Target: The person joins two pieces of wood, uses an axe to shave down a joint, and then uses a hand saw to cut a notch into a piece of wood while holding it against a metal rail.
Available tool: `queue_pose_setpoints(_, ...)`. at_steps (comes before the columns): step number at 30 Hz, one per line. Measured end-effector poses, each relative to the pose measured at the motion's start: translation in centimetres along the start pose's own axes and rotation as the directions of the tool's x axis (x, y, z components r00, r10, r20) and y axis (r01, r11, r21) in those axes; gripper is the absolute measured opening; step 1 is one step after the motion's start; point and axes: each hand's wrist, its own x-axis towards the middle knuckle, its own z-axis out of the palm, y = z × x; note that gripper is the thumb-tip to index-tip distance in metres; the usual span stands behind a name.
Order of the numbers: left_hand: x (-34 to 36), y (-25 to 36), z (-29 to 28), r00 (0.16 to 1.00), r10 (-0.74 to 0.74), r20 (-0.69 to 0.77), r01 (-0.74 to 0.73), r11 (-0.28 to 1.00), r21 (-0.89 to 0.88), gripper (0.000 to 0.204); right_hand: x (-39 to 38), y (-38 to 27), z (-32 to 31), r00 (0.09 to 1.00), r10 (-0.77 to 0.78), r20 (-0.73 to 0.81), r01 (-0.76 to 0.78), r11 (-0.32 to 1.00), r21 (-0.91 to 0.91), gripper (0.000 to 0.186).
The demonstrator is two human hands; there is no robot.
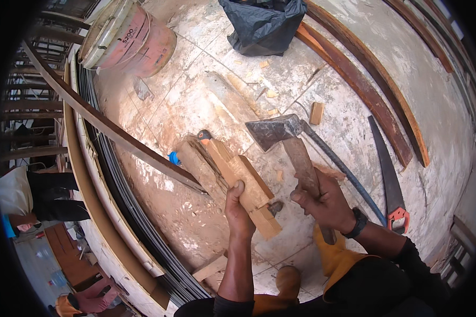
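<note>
My left hand (235, 214) grips a pale, stepped wooden block (251, 179), held against or over a rougher split piece of wood (193, 158). An orange-and-black object (204, 136) peeks out behind them. My right hand (325, 203) is closed round a worn wooden handle (299, 164), whose top meets a broad dark metal blade (269, 134); whether they are joined is unclear. A ribbed metal bar (344, 171) runs diagonally beside it. A hand saw (386, 174) with a red grip lies to the right, and a small offcut (317, 113) sits above the blade.
A pink bucket (148, 50) and black bag (262, 26) stand at the top. Curved timbers (354, 79) lie at right; another long timber (111, 132) slants in from upper left. Boards and rods (116, 185) line the left, beyond which people (21, 195) are partly visible.
</note>
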Motion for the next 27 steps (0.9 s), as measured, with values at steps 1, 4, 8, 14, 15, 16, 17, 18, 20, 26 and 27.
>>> queue_pose_setpoints(1, -0.4, 0.2, -0.6, 0.999, 0.031, 0.041, -0.032, 0.999, 0.008, 0.046, 0.0, -0.2, 0.8, 0.999, 0.001, 0.041, -0.004, 0.996, 0.086, 0.035)
queue_pose_setpoints(4, -1.3, 0.5, -2.3, 0.988, 0.146, 0.057, -0.149, 0.988, 0.043, 0.052, 1.2, -1.1, 2.8, 0.983, -0.092, 0.158, 0.067, 0.985, 0.159, 0.042)
queue_pose_setpoints(8, -1.9, 0.2, -3.8, 0.963, 0.269, -0.001, -0.268, 0.962, 0.051, 0.058, 0.9, -0.3, 5.2, 0.971, 0.013, 0.240, -0.085, 0.953, 0.291, 0.047)
queue_pose_setpoints(14, -2.9, 0.5, -7.0, 0.963, 0.265, -0.048, -0.266, 0.964, -0.008, 0.058, 1.8, 1.8, 7.0, 0.953, -0.041, 0.300, -0.051, 0.955, 0.293, 0.046)
queue_pose_setpoints(15, -3.0, 0.6, -7.5, 0.967, 0.248, -0.061, -0.250, 0.968, -0.023, 0.058, 2.0, 2.0, 7.2, 0.950, -0.037, 0.311, -0.060, 0.953, 0.297, 0.045)
queue_pose_setpoints(16, -3.2, 0.5, -7.9, 0.966, 0.241, -0.093, -0.247, 0.967, -0.067, 0.057, 2.1, 2.2, 7.4, 0.946, -0.034, 0.321, -0.068, 0.951, 0.301, 0.045)
queue_pose_setpoints(17, -3.4, 0.5, -8.1, 0.965, 0.230, -0.122, -0.244, 0.963, -0.112, 0.056, 2.1, 2.3, 7.6, 0.944, -0.036, 0.329, -0.067, 0.953, 0.295, 0.044)
queue_pose_setpoints(18, -3.5, 0.5, -8.2, 0.964, 0.219, -0.148, -0.241, 0.958, -0.156, 0.055, 2.0, 2.4, 7.7, 0.941, -0.039, 0.335, -0.064, 0.955, 0.291, 0.044)
queue_pose_setpoints(20, -3.5, 0.1, -8.6, 0.952, 0.239, -0.191, -0.279, 0.935, -0.219, 0.054, 1.9, 2.4, 7.9, 0.941, -0.064, 0.334, -0.052, 0.944, 0.325, 0.044)
queue_pose_setpoints(26, -3.0, -1.1, -6.7, 0.910, 0.308, -0.279, -0.367, 0.911, -0.190, 0.053, 2.5, 1.8, 5.6, 0.914, -0.187, 0.360, 0.153, 0.981, 0.123, 0.049)
queue_pose_setpoints(27, -2.8, -1.4, -6.1, 0.909, 0.323, -0.262, -0.376, 0.907, -0.189, 0.053, 2.4, 2.0, 5.2, 0.933, -0.119, 0.339, 0.089, 0.991, 0.104, 0.050)
